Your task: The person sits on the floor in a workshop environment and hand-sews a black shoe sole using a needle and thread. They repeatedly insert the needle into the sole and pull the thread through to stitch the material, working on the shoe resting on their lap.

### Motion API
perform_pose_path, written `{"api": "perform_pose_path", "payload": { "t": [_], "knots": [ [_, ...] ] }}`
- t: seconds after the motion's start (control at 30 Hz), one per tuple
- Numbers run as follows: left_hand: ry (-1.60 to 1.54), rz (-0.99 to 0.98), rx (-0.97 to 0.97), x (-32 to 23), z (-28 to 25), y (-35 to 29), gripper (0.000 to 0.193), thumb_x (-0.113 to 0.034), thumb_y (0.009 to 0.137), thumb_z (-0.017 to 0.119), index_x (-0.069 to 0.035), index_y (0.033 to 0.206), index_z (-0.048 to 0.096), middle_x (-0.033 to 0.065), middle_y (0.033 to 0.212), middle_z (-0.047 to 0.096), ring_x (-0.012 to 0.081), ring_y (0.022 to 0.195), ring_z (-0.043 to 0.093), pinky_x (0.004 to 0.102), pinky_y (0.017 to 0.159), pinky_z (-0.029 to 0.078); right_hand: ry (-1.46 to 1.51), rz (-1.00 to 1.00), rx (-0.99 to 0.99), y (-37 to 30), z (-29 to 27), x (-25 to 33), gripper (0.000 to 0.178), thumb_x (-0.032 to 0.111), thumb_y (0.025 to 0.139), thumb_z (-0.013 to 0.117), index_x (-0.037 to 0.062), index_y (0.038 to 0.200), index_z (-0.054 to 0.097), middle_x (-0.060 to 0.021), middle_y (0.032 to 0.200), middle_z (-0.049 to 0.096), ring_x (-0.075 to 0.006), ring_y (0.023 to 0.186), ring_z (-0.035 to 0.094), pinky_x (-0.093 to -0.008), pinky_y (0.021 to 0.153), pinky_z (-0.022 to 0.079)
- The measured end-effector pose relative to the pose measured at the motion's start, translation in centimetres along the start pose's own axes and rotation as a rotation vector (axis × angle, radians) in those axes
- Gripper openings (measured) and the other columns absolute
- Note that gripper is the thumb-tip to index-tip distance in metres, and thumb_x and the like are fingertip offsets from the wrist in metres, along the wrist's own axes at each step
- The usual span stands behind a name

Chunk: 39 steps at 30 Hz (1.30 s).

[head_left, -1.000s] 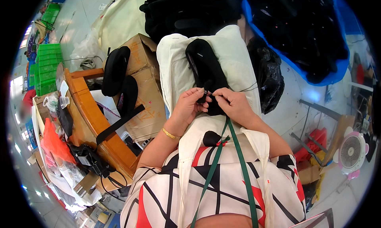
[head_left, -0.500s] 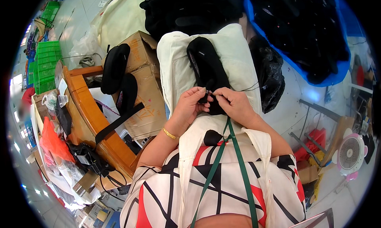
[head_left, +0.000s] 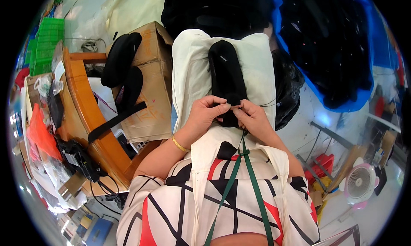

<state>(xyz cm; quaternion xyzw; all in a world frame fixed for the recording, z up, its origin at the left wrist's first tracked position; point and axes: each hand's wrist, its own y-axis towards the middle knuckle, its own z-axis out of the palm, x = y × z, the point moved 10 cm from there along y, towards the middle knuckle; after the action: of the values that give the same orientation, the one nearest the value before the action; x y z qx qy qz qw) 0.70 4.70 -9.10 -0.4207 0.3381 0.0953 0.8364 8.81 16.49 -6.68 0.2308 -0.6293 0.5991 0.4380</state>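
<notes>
A black cloth shoe (head_left: 224, 66) lies lengthwise on a white cushion-like cloth (head_left: 258, 70) over my lap. At its near end my left hand (head_left: 204, 114) is closed, thumb and forefinger pinched together against the shoe's edge. Just beside it my right hand (head_left: 252, 116) is closed too, its fingertips meeting the left ones. A thin dark thread (head_left: 269, 104) trails rightward from behind my right hand. Whatever tiny piece sits between the fingertips is too small to make out. The near end of the shoe is partly covered by my hands.
To the left, more black shoes (head_left: 121, 57) rest by a cardboard box (head_left: 150, 74) and a wooden chair frame (head_left: 85, 104). A blue-edged bag (head_left: 329, 53) of black items stands far right, near a black plastic bag (head_left: 287, 92). A fan (head_left: 360, 181) stands at right.
Both hands have drawn closer together, their fingertips now meeting over the near part of the shoe. The shoe stands straighter on the white cloth, and the whole view has shifted slightly.
</notes>
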Motion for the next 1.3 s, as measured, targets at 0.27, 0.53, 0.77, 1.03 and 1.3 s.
{"api": "perform_pose_path", "payload": {
  "t": [0.27,0.53,0.77,1.03,1.3],
  "knots": [
    [0.078,-0.047,0.029,-0.3,0.3,0.0,0.014,-0.011,0.088,0.077,-0.004,0.098,0.071,0.0022,0.088,0.070,0.0070,0.072,0.063,0.0214,0.058,0.052,0.001,0.046,-0.050,0.5,0.0,-1.0,0.012,0.015,0.099,0.060,0.0063,0.106,0.064,0.0034,0.071,0.057,-0.0036,0.060,0.052,-0.0212,0.054,0.042],
    [0.026,0.069,0.009,-0.8,0.4,0.3,0.016,-0.009,0.086,0.078,-0.003,0.098,0.070,0.0009,0.083,0.067,0.0055,0.064,0.059,0.0198,0.055,0.051,0.059,-0.024,0.042,0.6,0.2,-0.8,0.024,0.009,0.099,0.058,0.0046,0.122,0.063,0.0065,0.081,0.059,-0.0018,0.067,0.049,-0.0192,0.060,0.040],
    [0.038,0.056,0.015,-0.6,0.4,0.3,0.016,-0.009,0.086,0.078,-0.003,0.099,0.070,0.0012,0.084,0.067,0.0054,0.065,0.059,0.0196,0.054,0.050,0.058,-0.028,0.129,0.7,-0.2,-0.7,0.034,0.003,0.097,0.056,0.0034,0.130,0.061,0.0038,0.099,0.062,-0.0031,0.087,0.052,-0.0204,0.077,0.044],
    [0.073,0.045,0.021,-0.6,0.2,0.3,0.014,-0.009,0.087,0.077,-0.003,0.098,0.071,0.0012,0.082,0.068,0.0053,0.065,0.059,0.0198,0.054,0.050,0.051,0.053,0.131,0.9,-0.4,-1.4,0.025,0.007,0.098,0.058,0.0029,0.122,0.064,0.0030,0.080,0.062,-0.0030,0.068,0.054,-0.0196,0.061,0.044],
    [0.105,0.013,0.040,-0.5,0.3,0.3,0.014,-0.010,0.087,0.078,-0.002,0.096,0.071,0.0010,0.078,0.068,0.0051,0.062,0.059,0.0194,0.053,0.049,0.089,0.043,0.032,1.3,0.5,-0.9,0.024,0.008,0.096,0.059,0.0054,0.120,0.052,0.0010,0.073,0.057,-0.0056,0.059,0.053,-0.0199,0.055,0.042]
  ]
}}
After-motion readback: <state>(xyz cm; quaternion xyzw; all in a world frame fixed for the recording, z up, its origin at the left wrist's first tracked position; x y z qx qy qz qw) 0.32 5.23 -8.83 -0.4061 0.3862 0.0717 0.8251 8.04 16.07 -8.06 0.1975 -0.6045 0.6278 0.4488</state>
